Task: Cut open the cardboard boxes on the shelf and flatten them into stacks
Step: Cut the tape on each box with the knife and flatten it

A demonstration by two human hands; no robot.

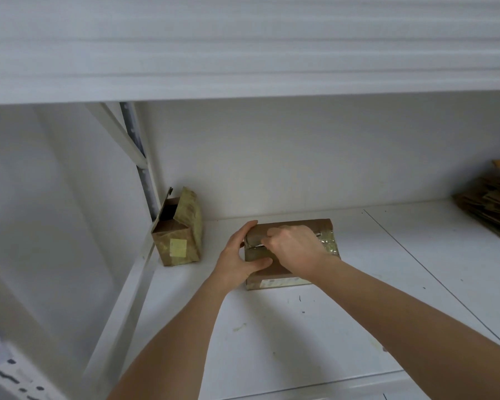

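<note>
Taped box (pixel 289 252) on shelf (pixel 329 327): label unreadable. Left hand (pixel 240 255) clasping its end; right hand (pixel 293 246) gripping a blade (pixel 318 234). Opened box (pixel 178 229) left, flattened stack (pixel 491 203) right.

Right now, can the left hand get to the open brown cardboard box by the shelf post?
Probably yes: bare white shelf lies between the left hand and the open brown cardboard box.

White wall (pixel 272 157), grey upright post (pixel 145 180)
</note>
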